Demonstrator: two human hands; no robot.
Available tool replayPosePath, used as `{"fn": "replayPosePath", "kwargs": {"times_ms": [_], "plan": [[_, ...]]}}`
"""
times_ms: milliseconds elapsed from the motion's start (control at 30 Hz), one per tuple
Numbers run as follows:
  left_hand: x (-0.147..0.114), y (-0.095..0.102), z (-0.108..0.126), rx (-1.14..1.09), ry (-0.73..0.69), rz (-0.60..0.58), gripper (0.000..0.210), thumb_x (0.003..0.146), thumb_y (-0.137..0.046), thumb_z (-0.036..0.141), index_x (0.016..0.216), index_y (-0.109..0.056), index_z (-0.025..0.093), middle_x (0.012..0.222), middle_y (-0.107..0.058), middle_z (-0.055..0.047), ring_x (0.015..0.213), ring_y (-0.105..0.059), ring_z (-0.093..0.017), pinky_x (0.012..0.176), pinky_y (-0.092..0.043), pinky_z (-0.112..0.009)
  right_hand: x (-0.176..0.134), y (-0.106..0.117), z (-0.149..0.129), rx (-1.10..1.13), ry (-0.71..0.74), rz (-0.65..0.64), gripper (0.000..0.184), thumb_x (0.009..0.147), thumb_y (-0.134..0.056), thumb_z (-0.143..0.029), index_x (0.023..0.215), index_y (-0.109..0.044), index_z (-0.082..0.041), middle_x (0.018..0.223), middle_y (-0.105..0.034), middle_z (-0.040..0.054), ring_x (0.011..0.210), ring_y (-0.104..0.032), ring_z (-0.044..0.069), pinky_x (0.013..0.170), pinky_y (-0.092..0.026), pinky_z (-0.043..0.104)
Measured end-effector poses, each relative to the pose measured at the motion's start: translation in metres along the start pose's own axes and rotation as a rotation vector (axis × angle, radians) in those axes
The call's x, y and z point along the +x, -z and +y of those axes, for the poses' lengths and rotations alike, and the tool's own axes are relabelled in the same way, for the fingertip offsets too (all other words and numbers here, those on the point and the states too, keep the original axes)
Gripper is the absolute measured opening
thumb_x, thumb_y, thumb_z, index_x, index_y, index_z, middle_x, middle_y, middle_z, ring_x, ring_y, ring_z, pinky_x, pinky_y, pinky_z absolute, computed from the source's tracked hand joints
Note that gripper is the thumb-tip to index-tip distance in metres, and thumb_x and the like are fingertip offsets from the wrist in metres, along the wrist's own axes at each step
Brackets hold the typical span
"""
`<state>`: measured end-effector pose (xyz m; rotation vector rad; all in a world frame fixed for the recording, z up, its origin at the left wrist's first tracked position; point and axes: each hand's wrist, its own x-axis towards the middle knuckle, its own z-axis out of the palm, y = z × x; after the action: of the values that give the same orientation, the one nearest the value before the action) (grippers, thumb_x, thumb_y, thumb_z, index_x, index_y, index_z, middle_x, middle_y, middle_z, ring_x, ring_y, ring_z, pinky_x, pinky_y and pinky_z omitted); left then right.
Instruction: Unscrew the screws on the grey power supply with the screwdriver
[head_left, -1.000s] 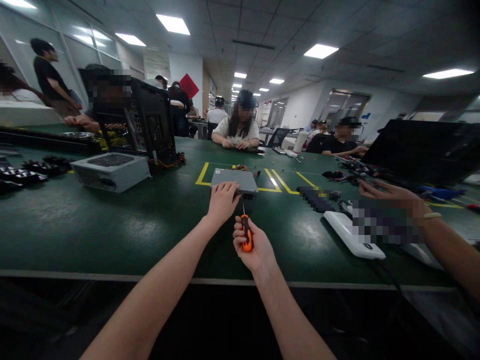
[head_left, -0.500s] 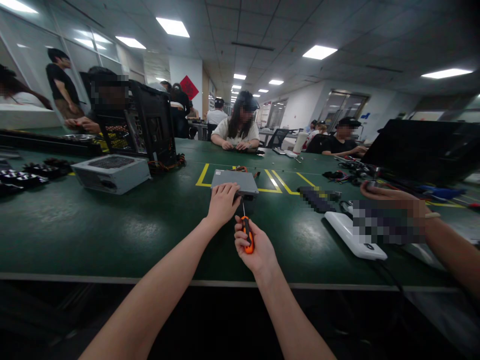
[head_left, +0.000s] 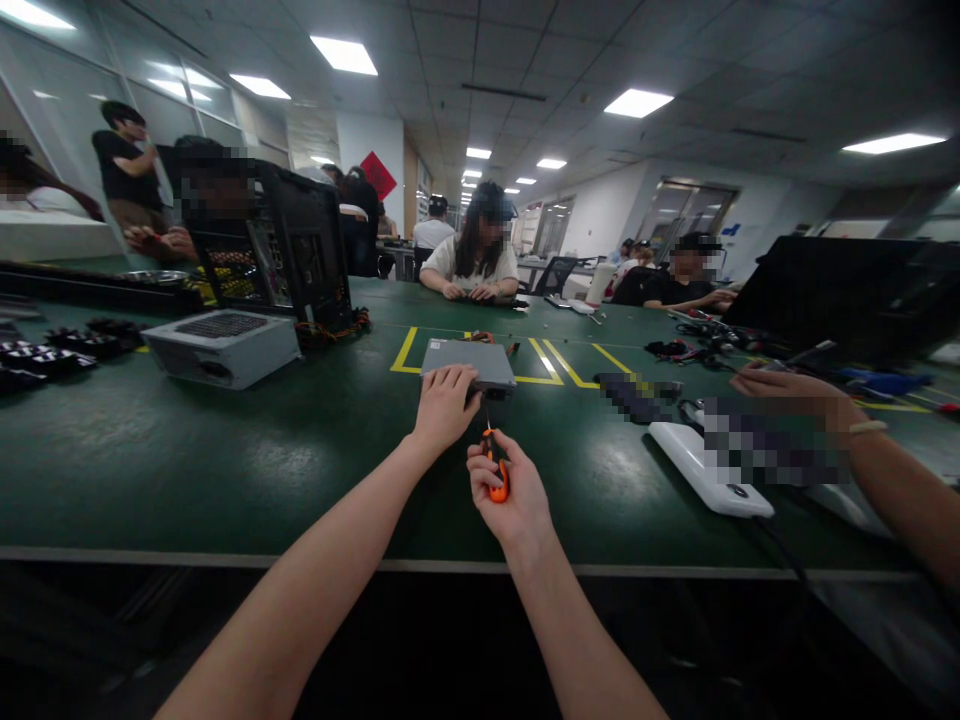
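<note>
A grey metal computer power supply [head_left: 480, 362] lies on the green table in front of me. My left hand [head_left: 447, 405] is laid over its near left edge, fingers on the top and thumb by the front face, holding it. An orange and black screwdriver [head_left: 496, 480] is wrapped in the fingers of my right hand [head_left: 516, 495]. Its thin shaft points away from me to the near face of the power supply. Where the tip meets that face is too dark to make out.
A second power supply [head_left: 225, 345] stands left, beside an open black computer case [head_left: 307, 245]. To the right lie a white power bank [head_left: 709, 468] with a cable and several tools. A co-worker's hand [head_left: 795, 392] reaches in there. Another person [head_left: 472, 250] sits opposite.
My right hand and the screwdriver have shifted slightly, with the handle turned in the fingers. My left hand stays on the power supply. The co-worker's hand at right has changed pose.
</note>
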<state>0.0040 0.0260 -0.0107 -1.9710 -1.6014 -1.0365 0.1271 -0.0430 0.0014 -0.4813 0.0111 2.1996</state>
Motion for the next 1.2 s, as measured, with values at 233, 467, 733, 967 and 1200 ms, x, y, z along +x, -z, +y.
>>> {"fn": "replayPosePath", "kwargs": {"times_ms": [233, 467, 733, 967, 1200], "plan": [[0.0001, 0.0007, -0.0005, -0.003, -0.007, -0.008, 0.026, 0.083, -0.048, 0.025, 0.108, -0.052, 0.022, 0.119, -0.055, -0.005, 0.111, -0.045, -0.023, 0.094, -0.032, -0.038, -0.0002, -0.0011, -0.0004, -0.047, -0.026, -0.015, 0.019, 0.090, -0.034, -0.024, 0.089, -0.049, -0.012, 0.069, -0.044, -0.0015, 0.043, -0.038, 0.001, 0.032, -0.035, 0.007], [-0.0007, 0.0025, -0.0015, -0.011, -0.012, -0.008, 0.027, 0.081, -0.050, 0.025, 0.108, -0.052, 0.021, 0.119, -0.055, -0.004, 0.111, -0.045, -0.022, 0.094, -0.032, -0.038, -0.0002, -0.0021, 0.0017, 0.048, -0.028, 0.008, 0.013, 0.088, -0.041, -0.023, 0.078, -0.043, -0.015, 0.064, -0.039, -0.0050, 0.040, -0.036, -0.001, 0.029, -0.030, 0.005], [-0.0003, 0.0018, -0.0021, -0.008, -0.004, -0.021, 0.028, 0.082, -0.050, 0.026, 0.109, -0.052, 0.021, 0.120, -0.054, -0.004, 0.112, -0.044, -0.022, 0.095, -0.031, -0.037, 0.0003, -0.0009, 0.0002, -0.070, -0.028, -0.008, 0.022, 0.090, -0.035, -0.029, 0.087, -0.050, -0.013, 0.065, -0.043, -0.0025, 0.043, -0.038, 0.001, 0.030, -0.032, 0.007], [-0.0004, -0.0004, -0.0016, 0.004, -0.012, 0.006, 0.027, 0.081, -0.050, 0.025, 0.108, -0.052, 0.021, 0.118, -0.055, -0.004, 0.109, -0.045, -0.023, 0.093, -0.032, -0.038, 0.0000, -0.0002, -0.0005, -0.030, 0.007, -0.027, 0.018, 0.091, -0.034, -0.022, 0.084, -0.048, -0.011, 0.065, -0.043, -0.0023, 0.044, -0.039, 0.000, 0.033, -0.034, 0.006], [0.0003, 0.0006, 0.0002, -0.004, 0.005, -0.006, 0.027, 0.082, -0.050, 0.025, 0.108, -0.052, 0.021, 0.119, -0.055, -0.004, 0.111, -0.045, -0.023, 0.095, -0.031, -0.038, 0.0001, 0.0003, 0.0021, -0.077, -0.004, 0.011, 0.020, 0.090, -0.036, -0.028, 0.085, -0.046, -0.012, 0.065, -0.042, -0.0024, 0.041, -0.036, 0.001, 0.029, -0.028, 0.007]]}}
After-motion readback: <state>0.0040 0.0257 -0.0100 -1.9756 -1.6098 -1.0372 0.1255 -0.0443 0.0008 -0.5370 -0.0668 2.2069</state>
